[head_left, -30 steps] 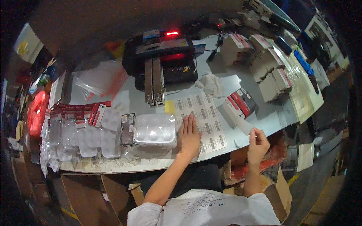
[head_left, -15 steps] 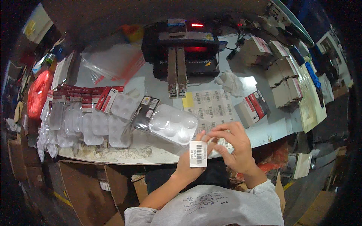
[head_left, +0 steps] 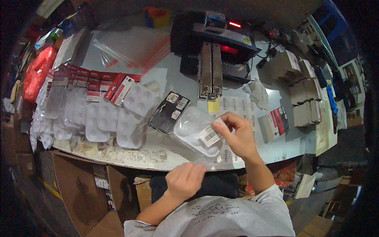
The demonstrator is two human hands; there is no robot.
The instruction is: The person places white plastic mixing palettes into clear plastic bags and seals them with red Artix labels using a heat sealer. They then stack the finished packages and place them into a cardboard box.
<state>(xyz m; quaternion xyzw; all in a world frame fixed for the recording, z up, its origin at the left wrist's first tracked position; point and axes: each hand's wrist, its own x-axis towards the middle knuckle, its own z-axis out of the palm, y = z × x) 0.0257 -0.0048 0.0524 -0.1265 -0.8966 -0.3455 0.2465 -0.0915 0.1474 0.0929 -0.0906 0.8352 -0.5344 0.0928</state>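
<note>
A white plastic paint palette (head_left: 189, 123) in a clear bag lies near the front of the table, a dark printed card (head_left: 169, 113) at its far-left end. Over the palette, my right hand (head_left: 239, 136) pinches a white barcode label (head_left: 209, 135) between thumb and fingers. The label's free end hangs above the palette; whether it touches the bag I cannot tell. My left hand (head_left: 185, 181) is at the front edge of the table, fingers curled and slightly blurred beside the bag's clear edge. What it holds, if anything, is hidden.
Bagged palettes (head_left: 96, 118) with red cards line the left side. A black sealing machine (head_left: 221, 43) with metal bars stands at the back. A barcode label sheet (head_left: 237, 106) lies under my right forearm's far side. Card stacks (head_left: 306, 93) and a red-and-black card pack (head_left: 272, 123) are right.
The label has gone from my left hand to my right, which has swung it left over the palette. My left hand has drawn back toward me. The whole view has shifted.
</note>
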